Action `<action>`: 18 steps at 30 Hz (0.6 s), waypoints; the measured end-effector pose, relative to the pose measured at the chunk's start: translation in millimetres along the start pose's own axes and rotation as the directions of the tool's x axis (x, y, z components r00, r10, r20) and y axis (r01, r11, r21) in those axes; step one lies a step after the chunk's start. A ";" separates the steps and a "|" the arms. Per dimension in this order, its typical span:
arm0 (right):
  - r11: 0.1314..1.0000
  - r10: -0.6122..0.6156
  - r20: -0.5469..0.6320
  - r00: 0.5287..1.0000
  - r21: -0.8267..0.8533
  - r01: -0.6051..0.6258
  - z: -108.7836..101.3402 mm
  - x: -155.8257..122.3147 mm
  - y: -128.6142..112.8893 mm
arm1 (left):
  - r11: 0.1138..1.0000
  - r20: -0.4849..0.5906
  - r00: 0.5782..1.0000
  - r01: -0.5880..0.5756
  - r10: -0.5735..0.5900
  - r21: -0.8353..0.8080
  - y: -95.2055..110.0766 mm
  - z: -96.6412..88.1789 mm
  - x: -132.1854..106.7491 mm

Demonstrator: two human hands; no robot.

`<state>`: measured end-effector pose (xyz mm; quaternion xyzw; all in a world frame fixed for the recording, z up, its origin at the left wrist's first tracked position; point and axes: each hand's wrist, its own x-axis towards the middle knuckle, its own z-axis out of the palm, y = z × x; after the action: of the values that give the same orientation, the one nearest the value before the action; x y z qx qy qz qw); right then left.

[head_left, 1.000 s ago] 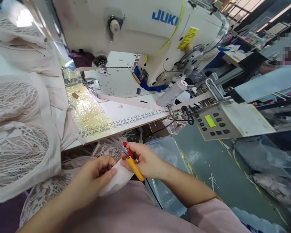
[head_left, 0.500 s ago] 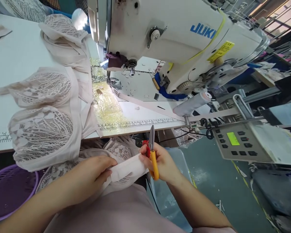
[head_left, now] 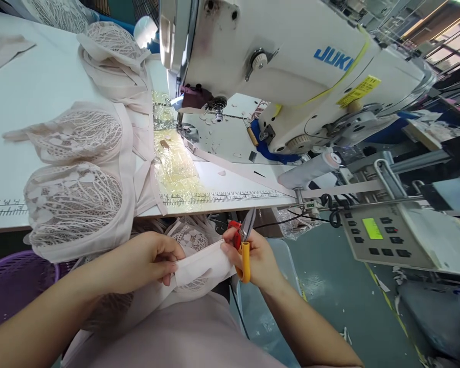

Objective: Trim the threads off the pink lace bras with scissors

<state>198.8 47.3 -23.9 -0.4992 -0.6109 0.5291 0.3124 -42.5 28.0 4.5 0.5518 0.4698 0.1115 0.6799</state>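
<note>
Scissors have tilted rightward, long axis pointing blades-first toward the table.

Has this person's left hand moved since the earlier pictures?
Yes: leftward. Judged against the yellow film on the table, the left hand sits farther left than it did a second ago.

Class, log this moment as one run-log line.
left hand: holding pale garment | right hand: holding pale garment, scissors | table: sewing machine, lace garments
</note>
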 end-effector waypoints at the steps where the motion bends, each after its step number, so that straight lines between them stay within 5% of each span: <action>1: 1.000 -0.011 0.001 1.000 0.016 0.011 0.8 0.0 -0.7 | 1.000 0.012 1.000 0.004 -0.004 0.022 -0.3 -0.3 -0.2; 18: 0.995 0.011 0.193 0.981 0.096 -0.030 -0.9 1.3 -5.9 | 0.966 -0.057 0.998 0.038 -0.024 0.256 -19.4 5.5 -3.4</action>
<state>197.6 49.2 -18.3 -0.4361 -0.6064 0.6073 0.2706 -47.2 15.1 -10.6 0.6248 0.5067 0.0536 0.5916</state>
